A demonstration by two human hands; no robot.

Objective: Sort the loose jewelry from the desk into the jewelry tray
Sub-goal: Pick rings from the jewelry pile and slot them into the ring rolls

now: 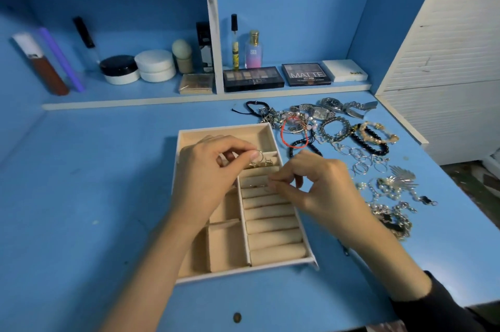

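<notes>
One head-worn wide-angle view looks forward and down, close over the tabletop (81, 183), shelves (108, 99) across the upper frame.

The word "MATTE" is showing in large pale capitals on the lid of a dark eyeshadow palette (306, 74), which is lying at 1 o'clock from the middle of the view. The smaller line under the word is blurring out. At its 9 o'clock, a second palette (253, 79) is carrying a word that is reading like "NUDES", turned upside down to the camera. At 12 o'clock from it, a pink-and-lilac perfume bottle (253, 50) is bearing the letters "SB". At 3 o'clock from the MATTE lid, a white box (345, 70) is showing small dark print, too tiny to read. The dials of the watches (331, 102) are showing nothing legible.
</notes>
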